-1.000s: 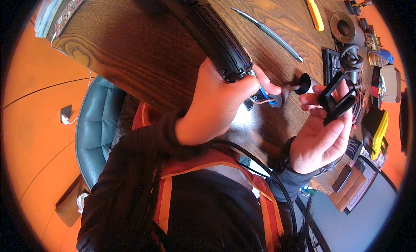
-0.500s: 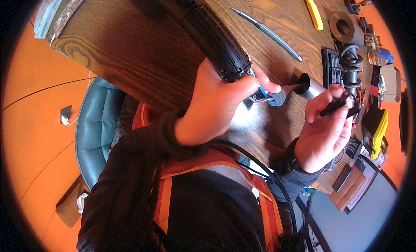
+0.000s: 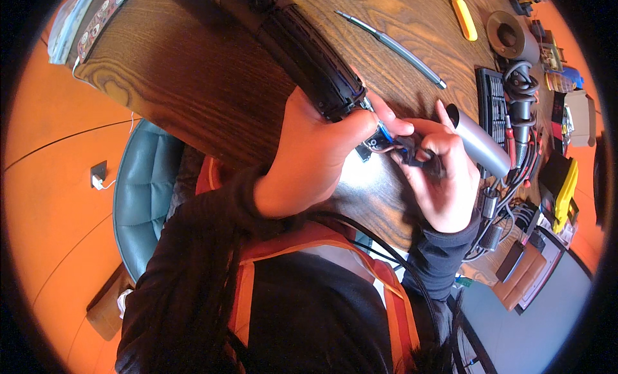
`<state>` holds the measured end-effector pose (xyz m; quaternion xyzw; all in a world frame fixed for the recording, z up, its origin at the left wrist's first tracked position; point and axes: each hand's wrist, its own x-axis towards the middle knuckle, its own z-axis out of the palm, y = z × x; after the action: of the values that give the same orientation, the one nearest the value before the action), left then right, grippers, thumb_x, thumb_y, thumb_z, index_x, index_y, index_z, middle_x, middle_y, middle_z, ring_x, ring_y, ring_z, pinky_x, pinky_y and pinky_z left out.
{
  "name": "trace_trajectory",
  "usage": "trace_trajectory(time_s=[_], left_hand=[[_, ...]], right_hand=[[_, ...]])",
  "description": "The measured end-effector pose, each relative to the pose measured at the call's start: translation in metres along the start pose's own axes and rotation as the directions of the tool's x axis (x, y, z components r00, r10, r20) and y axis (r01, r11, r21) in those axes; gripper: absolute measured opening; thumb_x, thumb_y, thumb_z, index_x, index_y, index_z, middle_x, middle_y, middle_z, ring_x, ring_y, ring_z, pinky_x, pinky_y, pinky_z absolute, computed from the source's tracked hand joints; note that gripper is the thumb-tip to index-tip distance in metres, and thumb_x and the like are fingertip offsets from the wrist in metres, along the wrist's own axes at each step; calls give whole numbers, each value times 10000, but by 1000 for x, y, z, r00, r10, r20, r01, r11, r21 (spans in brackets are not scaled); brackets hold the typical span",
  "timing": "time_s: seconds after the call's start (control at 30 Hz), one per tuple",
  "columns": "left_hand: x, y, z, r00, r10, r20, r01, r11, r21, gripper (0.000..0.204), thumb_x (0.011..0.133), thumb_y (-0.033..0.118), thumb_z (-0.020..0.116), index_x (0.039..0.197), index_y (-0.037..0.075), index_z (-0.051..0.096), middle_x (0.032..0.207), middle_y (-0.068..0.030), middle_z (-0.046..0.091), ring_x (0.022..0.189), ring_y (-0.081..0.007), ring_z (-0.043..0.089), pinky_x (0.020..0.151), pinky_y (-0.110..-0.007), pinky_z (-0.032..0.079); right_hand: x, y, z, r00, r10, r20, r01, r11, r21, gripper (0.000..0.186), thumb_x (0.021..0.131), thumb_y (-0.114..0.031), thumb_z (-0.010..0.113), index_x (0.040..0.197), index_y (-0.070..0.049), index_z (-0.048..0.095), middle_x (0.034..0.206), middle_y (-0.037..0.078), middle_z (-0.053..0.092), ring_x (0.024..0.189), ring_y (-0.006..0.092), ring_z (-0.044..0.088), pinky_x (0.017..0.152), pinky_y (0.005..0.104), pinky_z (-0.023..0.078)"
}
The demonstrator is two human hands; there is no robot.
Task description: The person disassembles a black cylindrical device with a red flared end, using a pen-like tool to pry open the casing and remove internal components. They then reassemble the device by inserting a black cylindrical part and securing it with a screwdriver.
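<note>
My left hand (image 3: 311, 154) is wrapped round a long black curved device (image 3: 311, 60), with blue and other wires (image 3: 386, 136) and a small circuit board (image 3: 375, 142) exposed at its lower end. My right hand (image 3: 443, 181) pinches a small black part (image 3: 420, 154) against that wired end; its shape is mostly hidden by my fingers. A silver cylinder (image 3: 487, 152) lies just right of my right hand. A slim grey pen-like tool (image 3: 399, 52) lies on the wooden table (image 3: 167, 71) above the hands.
A yellow-handled tool (image 3: 467, 17), a metal housing (image 3: 513, 36), a black keyboard (image 3: 489, 100), tangled cables (image 3: 515, 191), a yellow object (image 3: 564, 197) and an open box (image 3: 579, 120) crowd the right. A power strip (image 3: 98, 29) is top left, a green chair (image 3: 145, 203) below.
My right hand has moved left and up, bringing the black part from beside the cylinder to the device's wired end. The device and my left hand have shifted slightly left.
</note>
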<state>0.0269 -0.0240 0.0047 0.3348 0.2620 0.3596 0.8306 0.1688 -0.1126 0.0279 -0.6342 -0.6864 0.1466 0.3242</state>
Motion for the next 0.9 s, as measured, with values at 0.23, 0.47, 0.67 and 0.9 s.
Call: trace_trajectory(time_s=[0.23, 0.47, 0.67, 0.9], left_hand=[[1, 4, 1, 1000, 8, 10, -8, 1000, 3, 296, 737, -31, 461, 1019, 8, 383, 813, -125, 586, 786, -292, 632, 749, -391, 500], [2, 2, -1, 999, 28, 35, -26, 999, -37, 246, 747, -17, 456, 985, 2, 393, 811, -119, 595, 795, -264, 630, 757, -373, 491], [1, 2, 0, 1000, 0, 15, 1, 998, -61, 205, 768, -33, 459, 970, -7, 436, 828, -122, 605, 823, -253, 630, 767, -362, 494], [3, -5, -5, 987, 15, 159, 30, 960, -279, 419, 708, -25, 467, 1119, 16, 397, 1050, -224, 553, 1037, -398, 533, 934, -490, 403]], right_hand=[[-3, -12, 4, 997, 22, -80, -17, 997, 72, 197, 636, -21, 637, 796, -31, 522, 915, 145, 591, 725, 277, 573, 620, 353, 462], [2, -20, 2, 999, 23, -36, -22, 999, 35, 331, 643, -8, 626, 973, -42, 640, 821, 99, 546, 643, 208, 553, 537, 297, 447], [2, -23, 5, 997, 73, -32, -68, 988, 140, 352, 631, 11, 649, 979, -38, 642, 803, 87, 545, 615, 191, 549, 515, 276, 440], [-1, -24, 1, 996, 24, -91, -40, 982, -184, 322, 603, -54, 663, 923, -92, 674, 804, 84, 545, 659, 208, 541, 541, 293, 435]])
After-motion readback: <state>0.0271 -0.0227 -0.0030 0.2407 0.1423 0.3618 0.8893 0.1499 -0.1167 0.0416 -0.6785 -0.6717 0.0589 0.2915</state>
